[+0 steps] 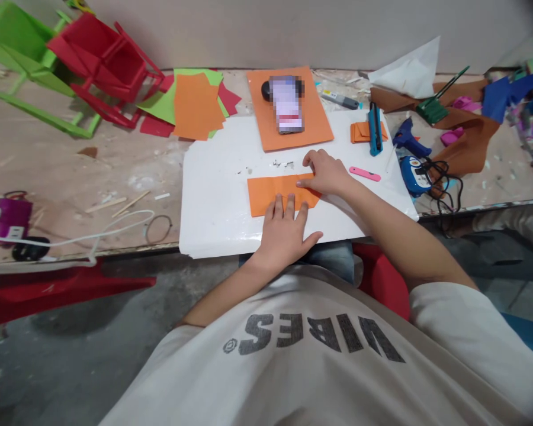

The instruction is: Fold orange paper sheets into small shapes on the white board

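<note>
Paper (258,195), orange and oblong, lies on a glossy white board (213,231) under the flat, spread left hand (286,231); the right hand (329,171) curls at its right end, grip unclear. Creasing seems underway; firm pressing calls for aligned edges.

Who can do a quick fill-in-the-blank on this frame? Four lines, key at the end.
1. The left hand and right hand are on paper coloured ____.
2. The slim pink tool lies on a board coloured ____.
3. The glue gun lies to the person's ____ of that board.
4. The red chair stands beside a chair coloured ____.

Missing words: orange; white; right; green.
</note>
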{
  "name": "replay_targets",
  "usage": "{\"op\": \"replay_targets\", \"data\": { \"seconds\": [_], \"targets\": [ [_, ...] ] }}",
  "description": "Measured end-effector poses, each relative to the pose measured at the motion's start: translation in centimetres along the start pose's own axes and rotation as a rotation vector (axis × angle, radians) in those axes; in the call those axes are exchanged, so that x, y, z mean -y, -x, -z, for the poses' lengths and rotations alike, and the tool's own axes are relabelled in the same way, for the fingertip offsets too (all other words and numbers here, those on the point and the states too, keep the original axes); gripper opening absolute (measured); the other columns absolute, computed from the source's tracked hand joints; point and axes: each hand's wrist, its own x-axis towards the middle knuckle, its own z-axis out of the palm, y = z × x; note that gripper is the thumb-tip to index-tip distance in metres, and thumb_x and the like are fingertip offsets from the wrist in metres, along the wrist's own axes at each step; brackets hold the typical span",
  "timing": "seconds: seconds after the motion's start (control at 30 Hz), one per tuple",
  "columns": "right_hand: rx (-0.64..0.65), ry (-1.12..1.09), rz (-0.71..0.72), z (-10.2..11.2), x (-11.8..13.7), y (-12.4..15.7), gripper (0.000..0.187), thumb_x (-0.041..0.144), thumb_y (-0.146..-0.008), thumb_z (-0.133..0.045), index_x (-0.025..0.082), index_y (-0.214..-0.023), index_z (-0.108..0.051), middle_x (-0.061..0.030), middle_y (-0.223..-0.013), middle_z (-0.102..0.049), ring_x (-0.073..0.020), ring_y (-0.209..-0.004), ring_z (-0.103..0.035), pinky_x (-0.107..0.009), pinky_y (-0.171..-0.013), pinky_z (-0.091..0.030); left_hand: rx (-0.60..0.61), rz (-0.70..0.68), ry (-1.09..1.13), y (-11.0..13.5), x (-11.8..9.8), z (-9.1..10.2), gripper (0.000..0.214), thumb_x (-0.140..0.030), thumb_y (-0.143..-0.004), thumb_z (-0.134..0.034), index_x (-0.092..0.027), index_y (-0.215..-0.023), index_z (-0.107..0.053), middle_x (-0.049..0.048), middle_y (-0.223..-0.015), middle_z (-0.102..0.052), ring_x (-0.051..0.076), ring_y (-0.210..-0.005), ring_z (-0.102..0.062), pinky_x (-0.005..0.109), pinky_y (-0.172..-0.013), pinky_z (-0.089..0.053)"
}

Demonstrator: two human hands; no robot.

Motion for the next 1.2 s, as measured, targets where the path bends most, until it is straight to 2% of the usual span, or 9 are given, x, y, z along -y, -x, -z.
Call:
{"op": "replay_targets", "data": {
  "seconds": [0.23,0.33,0.43,0.53,0.63,0.77,0.87,1.0,1.2],
  "targets": [
    [-0.1,0.017,-0.071,1.3,0.9,-2.4,0.019,0.041,-0.099,-0.088,0.026,-0.103,-0.077,-0.0134,-0.11,-0.084,-0.0382,-0.109,-0.075,-0.052,-0.097,-0.061,-0.072,-0.026,0.05,0.2,0.6,-1.1,0.091,-0.072,-0.119,-0.065,-0.013,-0.188,-0.056,0.0299,-0.199,-0.045,0.061,-0.188,-0.038,0.079,-0.149,-0.035],
    [-0.175,-0.029,0.011,2.5,0.1,0.4,0.016,0.033,-0.11,-0.068,0.024,-0.107,-0.081,-0.0129,-0.111,-0.084,-0.0356,-0.108,-0.075,-0.053,-0.102,-0.06,-0.081,-0.024,0.05,0.3,0.8,-1.4,0.096,-0.072,-0.12,-0.064,-0.007,-0.189,-0.052,0.0326,-0.199,-0.042,0.059,-0.189,-0.039,0.075,-0.15,-0.035],
    [-0.038,-0.116,0.095,2.9,-0.6,4.8,0.023,0.045,-0.108,-0.076,0.024,-0.113,-0.082,-0.0138,-0.123,-0.081,-0.0339,-0.108,-0.076,-0.052,-0.103,-0.06,-0.109,-0.017,0.061,0.4,0.9,-1.6,0.099,-0.071,-0.119,-0.065,-0.001,-0.188,-0.05,0.0363,-0.199,-0.039,0.057,-0.189,-0.039,0.073,-0.152,-0.034],
    [-0.026,-0.081,0.001,1.6,-0.6,8.3,0.04,0.052,-0.101,-0.086,0.024,-0.128,-0.078,-0.0183,-0.139,-0.073,-0.0387,-0.117,-0.074,-0.056,-0.105,-0.062,-0.172,-0.016,0.084,0.5,1.0,-1.8,0.092,-0.066,-0.118,-0.067,-0.005,-0.186,-0.052,0.0346,-0.199,-0.041,0.055,-0.188,-0.041,0.073,-0.151,-0.036],
    [-0.157,-0.107,-0.042,-0.3,-0.4,9.8,0.026,0.045,-0.105,-0.078,0.026,-0.121,-0.072,-0.0196,-0.14,-0.068,-0.0423,-0.122,-0.071,-0.063,-0.108,-0.062,-0.237,-0.014,0.108,0.7,1.3,-2.3,0.084,-0.061,-0.117,-0.071,-0.012,-0.182,-0.058,0.0313,-0.199,-0.045,0.053,-0.185,-0.047,0.071,-0.146,-0.043],
    [-0.258,-0.332,-0.022,-1.8,-0.4,10.1,0.011,0.039,-0.108,-0.065,0.029,-0.105,-0.062,-0.0141,-0.128,-0.068,-0.0356,-0.111,-0.071,-0.062,-0.11,-0.062,-0.345,-0.002,0.196,0.7,1.9,-3.2,0.08,-0.059,-0.116,-0.072,-0.016,-0.181,-0.056,0.0314,-0.198,-0.046,0.052,-0.178,-0.056,0.071,-0.14,-0.051],
    [-0.291,-0.556,-0.048,-2.5,-0.5,9.9,0.009,0.039,-0.11,-0.061,0.031,-0.112,-0.058,-0.0084,-0.118,-0.072,-0.03,-0.101,-0.071,-0.053,-0.102,-0.065,-0.418,0.002,0.273,0.6,2.6,-3.7,0.077,-0.06,-0.117,-0.071,-0.017,-0.179,-0.054,0.032,-0.196,-0.049,0.05,-0.175,-0.059,0.07,-0.139,-0.052],
    [-0.277,-0.735,-0.083,-3.5,-0.4,9.9,0.04,0.039,-0.098,-0.074,0.034,-0.133,-0.056,-0.0042,-0.12,-0.076,-0.0248,-0.088,-0.07,-0.044,-0.085,-0.065,-0.432,0.005,0.334,0.4,3.2,-4.1,0.076,-0.061,-0.118,-0.07,-0.019,-0.179,-0.053,0.0318,-0.194,-0.051,0.049,-0.177,-0.058,0.072,-0.139,-0.053],
    [-0.201,-0.706,-0.008,-2.9,0.3,11.0,0.076,0.031,-0.094,-0.073,0.036,-0.165,-0.047,-0.0019,-0.11,-0.084,-0.0296,-0.088,-0.079,-0.048,-0.087,-0.066,-0.571,0.003,0.424,0.7,3.8,-3.6,0.083,-0.057,-0.122,-0.065,-0.024,-0.191,-0.031,0.0288,-0.187,-0.058,0.042,-0.174,-0.061,0.066,-0.138,-0.057]
  ]
}}
